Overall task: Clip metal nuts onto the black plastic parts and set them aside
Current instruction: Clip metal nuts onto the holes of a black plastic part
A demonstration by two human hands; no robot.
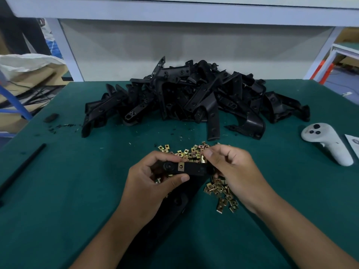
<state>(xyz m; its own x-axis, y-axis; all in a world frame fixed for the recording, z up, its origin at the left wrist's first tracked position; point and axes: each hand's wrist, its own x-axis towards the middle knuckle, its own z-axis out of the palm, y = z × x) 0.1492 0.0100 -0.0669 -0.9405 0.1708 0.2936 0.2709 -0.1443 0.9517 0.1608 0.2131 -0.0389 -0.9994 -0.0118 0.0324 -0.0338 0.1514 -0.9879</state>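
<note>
Black plastic part (191, 168) sits in our left hand (149, 183), fingers and thumb curled round it above the green tabletop (77, 181), one brass nut (180, 167) already clipped on. Our right hand (233, 171) pinches another nut (203, 159) at the part's far end, over the loose nuts (219, 189). Behind lies the parts heap (194, 96).
</note>
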